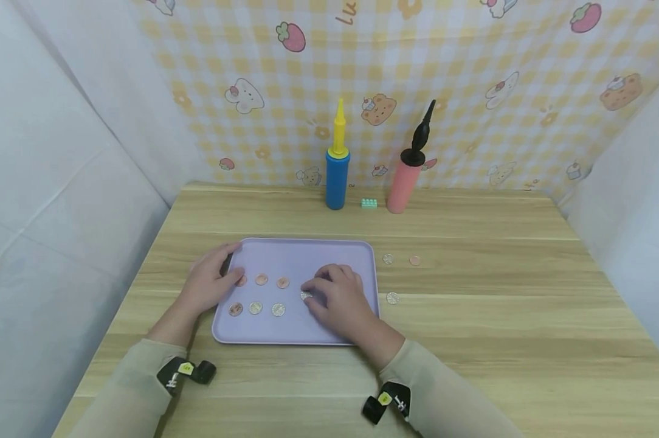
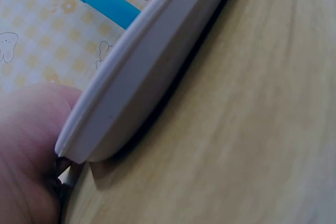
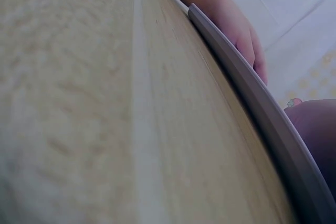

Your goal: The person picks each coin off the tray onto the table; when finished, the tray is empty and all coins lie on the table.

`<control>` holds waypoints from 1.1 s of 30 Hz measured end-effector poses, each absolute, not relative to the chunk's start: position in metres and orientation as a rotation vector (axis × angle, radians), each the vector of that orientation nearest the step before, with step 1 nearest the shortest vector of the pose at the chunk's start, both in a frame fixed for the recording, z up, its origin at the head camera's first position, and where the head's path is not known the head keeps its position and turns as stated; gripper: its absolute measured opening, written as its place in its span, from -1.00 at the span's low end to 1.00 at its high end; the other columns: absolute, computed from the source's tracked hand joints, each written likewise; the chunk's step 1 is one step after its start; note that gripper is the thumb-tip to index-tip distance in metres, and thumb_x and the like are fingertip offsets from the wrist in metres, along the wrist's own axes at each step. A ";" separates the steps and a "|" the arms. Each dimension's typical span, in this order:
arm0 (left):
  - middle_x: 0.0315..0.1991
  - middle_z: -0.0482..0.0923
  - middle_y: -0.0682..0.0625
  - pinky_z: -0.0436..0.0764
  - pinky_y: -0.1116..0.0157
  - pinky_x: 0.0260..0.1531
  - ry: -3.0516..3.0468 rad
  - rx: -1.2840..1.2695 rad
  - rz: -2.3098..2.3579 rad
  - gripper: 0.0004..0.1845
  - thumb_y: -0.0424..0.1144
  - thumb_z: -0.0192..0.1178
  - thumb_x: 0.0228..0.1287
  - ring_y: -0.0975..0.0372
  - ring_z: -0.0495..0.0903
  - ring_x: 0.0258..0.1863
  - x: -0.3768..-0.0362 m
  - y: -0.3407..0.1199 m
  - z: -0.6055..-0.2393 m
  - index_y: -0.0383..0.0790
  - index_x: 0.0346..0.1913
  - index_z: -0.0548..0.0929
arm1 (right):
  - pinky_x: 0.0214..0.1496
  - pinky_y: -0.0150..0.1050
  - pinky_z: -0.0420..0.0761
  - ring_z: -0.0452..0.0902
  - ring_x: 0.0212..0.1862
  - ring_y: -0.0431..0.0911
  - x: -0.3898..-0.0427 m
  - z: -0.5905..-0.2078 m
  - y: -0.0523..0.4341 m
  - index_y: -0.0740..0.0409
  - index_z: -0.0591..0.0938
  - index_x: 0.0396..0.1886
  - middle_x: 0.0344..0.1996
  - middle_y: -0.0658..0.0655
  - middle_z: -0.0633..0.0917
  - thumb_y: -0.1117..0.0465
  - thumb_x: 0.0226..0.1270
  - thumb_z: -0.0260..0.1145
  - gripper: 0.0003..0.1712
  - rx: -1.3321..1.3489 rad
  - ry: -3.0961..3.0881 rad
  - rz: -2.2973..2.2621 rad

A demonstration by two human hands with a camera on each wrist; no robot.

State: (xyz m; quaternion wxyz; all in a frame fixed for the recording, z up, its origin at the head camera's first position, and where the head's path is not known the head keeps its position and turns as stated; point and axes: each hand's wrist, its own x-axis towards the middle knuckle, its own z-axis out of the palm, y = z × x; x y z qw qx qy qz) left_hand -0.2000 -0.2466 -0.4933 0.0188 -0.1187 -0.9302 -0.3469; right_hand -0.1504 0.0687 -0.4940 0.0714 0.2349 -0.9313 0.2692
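My left hand [image 1: 206, 280] holds the left edge of a lilac tray [image 1: 307, 249], its thumb over the rim beside a copper coin [image 1: 242, 281]. Between thumb and fingertips, my right hand [image 1: 340, 301] pinches a silver coin [image 1: 306, 295] low over the tray's right half. Two rows of coins lie left of it: copper ones in the upper row, a copper coin [image 1: 235, 309] and two silver coins [image 1: 278, 309] in the lower. In the left wrist view the palm [image 2: 31, 145] meets the tray's outer wall [image 2: 131, 72].
Right of the tray, on the wooden table [image 1: 499, 316], lie two silver coins [image 1: 392, 298] and a copper coin [image 1: 414, 260]. Behind stand a blue hand pump [image 1: 337, 179] with a yellow nozzle and a pink hand pump [image 1: 403, 185] with a black one, a mint toy brick [image 1: 369, 203] between them.
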 end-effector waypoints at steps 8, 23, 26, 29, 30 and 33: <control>0.56 0.29 -0.42 0.00 -0.38 0.51 -2.900 -0.355 -1.068 -0.35 -0.22 0.21 0.53 -0.33 0.19 0.57 -0.200 -0.248 -0.493 -0.36 0.57 0.38 | 0.38 0.12 0.33 0.39 0.28 0.04 -0.152 -0.491 0.069 -0.16 0.84 -0.06 0.13 0.02 0.61 0.02 0.44 0.49 -0.85 0.703 -2.845 0.860; 0.56 0.29 -0.40 -0.01 -0.39 0.50 -2.917 -0.338 -1.057 -0.36 -0.20 0.20 0.54 -0.31 0.18 0.58 -0.201 -0.247 -0.493 -0.35 0.58 0.38 | 0.52 0.19 0.21 0.31 0.44 0.17 -0.150 -0.481 0.072 -0.01 0.75 -0.10 0.32 0.11 0.56 0.07 0.42 0.49 -0.83 0.691 -2.962 0.950; 0.56 0.29 -0.41 0.00 -0.39 0.50 -2.917 -0.341 -1.049 -0.36 -0.20 0.20 0.55 -0.32 0.19 0.57 -0.201 -0.248 -0.493 -0.35 0.58 0.38 | 0.51 0.19 0.21 0.33 0.42 0.16 -0.149 -0.484 0.072 -0.02 0.74 -0.11 0.30 0.11 0.58 0.08 0.40 0.51 -0.83 0.699 -2.917 0.970; 0.56 0.29 -0.41 0.00 -0.39 0.49 -2.916 -0.343 -1.041 -0.36 -0.20 0.20 0.55 -0.32 0.19 0.57 -0.201 -0.248 -0.494 -0.35 0.58 0.38 | 0.49 0.19 0.23 0.35 0.39 0.14 -0.149 -0.488 0.072 -0.04 0.73 -0.12 0.26 0.09 0.61 0.07 0.40 0.52 -0.84 0.711 -2.871 0.966; 0.56 0.30 -0.41 0.01 -0.39 0.49 -2.916 -0.345 -1.039 -0.36 -0.20 0.20 0.55 -0.32 0.19 0.57 -0.201 -0.249 -0.494 -0.35 0.58 0.38 | 0.49 0.18 0.23 0.35 0.39 0.13 -0.148 -0.489 0.072 -0.04 0.73 -0.12 0.25 0.07 0.61 0.07 0.41 0.52 -0.84 0.718 -2.859 0.962; 0.55 0.30 -0.41 0.01 -0.39 0.49 -2.911 -0.353 -1.036 -0.36 -0.20 0.20 0.54 -0.32 0.20 0.57 -0.201 -0.249 -0.494 -0.35 0.57 0.38 | 0.50 0.15 0.24 0.36 0.37 0.09 -0.148 -0.492 0.072 -0.06 0.72 -0.13 0.20 0.03 0.64 0.08 0.41 0.52 -0.85 0.753 -2.822 0.944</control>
